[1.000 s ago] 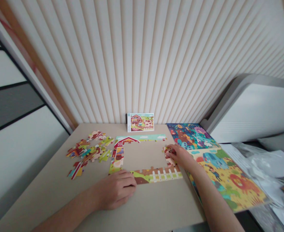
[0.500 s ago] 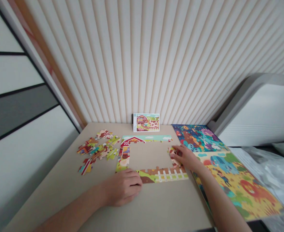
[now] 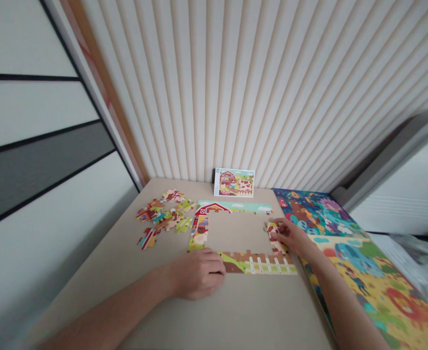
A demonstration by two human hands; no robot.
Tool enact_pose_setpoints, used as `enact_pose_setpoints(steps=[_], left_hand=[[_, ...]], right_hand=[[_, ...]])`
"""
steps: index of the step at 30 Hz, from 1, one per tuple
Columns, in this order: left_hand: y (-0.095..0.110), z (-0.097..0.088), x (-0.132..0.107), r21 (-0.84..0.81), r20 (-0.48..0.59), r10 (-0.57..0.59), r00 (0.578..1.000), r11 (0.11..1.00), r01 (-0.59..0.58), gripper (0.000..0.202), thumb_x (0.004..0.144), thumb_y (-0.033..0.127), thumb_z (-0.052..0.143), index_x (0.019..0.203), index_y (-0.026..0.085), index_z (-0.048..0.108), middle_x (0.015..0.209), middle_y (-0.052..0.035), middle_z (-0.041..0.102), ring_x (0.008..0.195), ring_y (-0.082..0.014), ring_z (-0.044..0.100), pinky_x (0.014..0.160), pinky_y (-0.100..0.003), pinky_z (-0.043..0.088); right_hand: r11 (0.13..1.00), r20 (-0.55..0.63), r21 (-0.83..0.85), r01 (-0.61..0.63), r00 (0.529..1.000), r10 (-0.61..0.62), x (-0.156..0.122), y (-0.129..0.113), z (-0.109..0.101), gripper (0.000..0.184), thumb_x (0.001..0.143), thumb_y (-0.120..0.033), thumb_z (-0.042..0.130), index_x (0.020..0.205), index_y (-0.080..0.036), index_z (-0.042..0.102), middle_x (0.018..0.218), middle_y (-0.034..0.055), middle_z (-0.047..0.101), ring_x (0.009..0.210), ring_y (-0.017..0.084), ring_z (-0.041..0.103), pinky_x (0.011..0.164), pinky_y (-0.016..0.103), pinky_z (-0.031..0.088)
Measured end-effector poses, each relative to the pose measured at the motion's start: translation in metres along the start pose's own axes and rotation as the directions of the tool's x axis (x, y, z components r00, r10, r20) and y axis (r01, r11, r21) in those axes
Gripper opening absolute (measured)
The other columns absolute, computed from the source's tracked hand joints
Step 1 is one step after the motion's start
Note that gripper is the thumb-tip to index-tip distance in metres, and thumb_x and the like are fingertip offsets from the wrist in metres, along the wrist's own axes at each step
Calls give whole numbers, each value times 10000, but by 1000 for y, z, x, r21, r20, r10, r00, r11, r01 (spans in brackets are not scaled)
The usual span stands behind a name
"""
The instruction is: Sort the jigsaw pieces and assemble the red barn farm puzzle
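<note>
A partly joined jigsaw puzzle (image 3: 272,265) of a farm lies on the table as a border around a bare middle. At its right side, my right hand (image 3: 290,236) pinches a puzzle piece (image 3: 273,236) with a brown-and-pink cow pattern. This piece lies just above the bottom fence row; whether it is locked in is hidden by the fingers. My left hand (image 3: 201,273) rests at the puzzle's lower left corner, fingers curled and together, covering part of the bottom edge. Nothing shows in it. Loose puzzle pieces (image 3: 168,218) are heaped to the left.
Behind the puzzle, a small picture card (image 3: 234,183) of the same farm stands upright against the pleated curtain (image 3: 231,87). Two finished puzzles, a dark one (image 3: 316,211) and a yellow one (image 3: 377,282), lie at the right. Crumpled clear plastic (image 3: 423,262) is beyond them.
The view has swung left, so everything sits further right in the picture. Both hands keep nearly the same places on the puzzle, with the right still on the cow-patterned piece.
</note>
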State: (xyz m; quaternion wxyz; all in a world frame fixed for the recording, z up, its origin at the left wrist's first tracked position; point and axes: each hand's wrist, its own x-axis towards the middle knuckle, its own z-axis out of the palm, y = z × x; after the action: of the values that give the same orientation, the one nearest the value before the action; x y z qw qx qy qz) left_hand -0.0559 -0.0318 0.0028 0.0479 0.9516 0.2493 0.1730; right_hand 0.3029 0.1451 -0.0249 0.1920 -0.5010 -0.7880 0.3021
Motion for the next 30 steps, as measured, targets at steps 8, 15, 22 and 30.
enact_pose_setpoints(steps=[8, 15, 22, 30], left_hand=[[-5, -9, -1, 67, -51, -45, 998, 997, 48, 112, 947, 246, 570, 985, 201, 665, 1036, -55, 717, 979, -188, 631, 934, -347, 465], [-28, -31, -24, 351, -254, -709, 658, 566, 746, 278, 990, 191, 459, 861, 156, 702, 870, -112, 703, 926, -255, 640, 920, -414, 465], [-17, -11, -20, 365, -202, -797, 570, 479, 799, 219, 872, 46, 517, 867, 117, 724, 915, -182, 715, 967, -318, 650, 921, -477, 456], [-26, -24, -33, 393, -247, -861, 445, 331, 858, 228, 938, 136, 488, 1068, 156, 674, 1032, -160, 683, 995, -334, 625, 857, -467, 467]], right_hand=[[999, 117, 12, -49, 992, 47, 21, 17, 0, 508, 746, -489, 745, 1143, -201, 612, 626, -68, 492, 565, 125, 461, 515, 241, 321], [999, 54, -50, -12, 998, 15, 14, 14, -2, 564, 787, -564, 700, 1203, -188, 633, 697, -25, 562, 628, 154, 537, 550, 261, 378], [998, 24, -55, -18, 1000, 20, 8, 15, 0, 578, 806, -588, 660, 1239, -206, 640, 750, 9, 637, 666, 200, 610, 598, 306, 451], [998, 47, -55, -12, 999, 14, 9, 16, -1, 615, 803, -616, 657, 1253, -197, 640, 723, 7, 627, 629, 190, 597, 557, 290, 441]])
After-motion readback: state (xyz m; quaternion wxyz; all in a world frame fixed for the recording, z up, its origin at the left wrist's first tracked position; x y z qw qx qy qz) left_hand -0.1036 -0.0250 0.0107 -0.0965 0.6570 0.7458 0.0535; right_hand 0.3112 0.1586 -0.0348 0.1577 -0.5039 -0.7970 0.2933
